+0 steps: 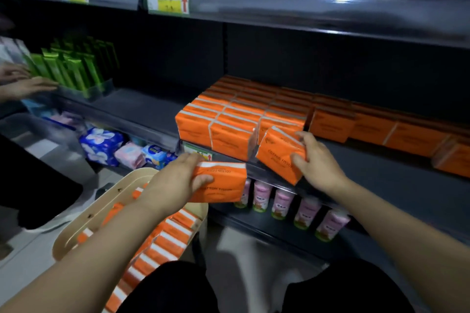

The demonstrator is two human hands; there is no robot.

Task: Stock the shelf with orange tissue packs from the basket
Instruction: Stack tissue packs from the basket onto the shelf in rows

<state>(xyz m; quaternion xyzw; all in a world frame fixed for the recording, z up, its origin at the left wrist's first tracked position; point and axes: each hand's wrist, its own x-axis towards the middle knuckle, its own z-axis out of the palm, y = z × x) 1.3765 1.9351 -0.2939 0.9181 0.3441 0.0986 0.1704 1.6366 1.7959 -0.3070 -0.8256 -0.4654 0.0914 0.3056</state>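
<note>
Surroundings, referenced to the middle shelf (pixel 142 109): at its left end a clear tray of green packets (pixel 73 68), with another person's two hands (pixel 28 86) at the tray. On the level below the shelf stand five pink bottles (pixel 282 202), the leftmost partly hidden. Below and in front of the shelf sits a beige basket (pixel 84 218), its contents partly blocked by the left forearm.

Task items: orange tissue packs, rectangular, with a white stripe along one edge and dark lettering. A stocked block (pixel 229 122) occupies the shelf front, three columns wide; its depth is too blurred to count. A further row (pixel 368 127) of orange packs runs along the shelf to the right.

Left hand (pixel 175 180): fingers curled round one pack (pixel 223 185), held in front of the shelf edge, above the basket. Right hand (pixel 318 160): grips a second pack (pixel 277 152), tilted, at the shelf's front edge beside the block. Two packs in hand. Basket packs (pixel 165 244): uncountable.
</note>
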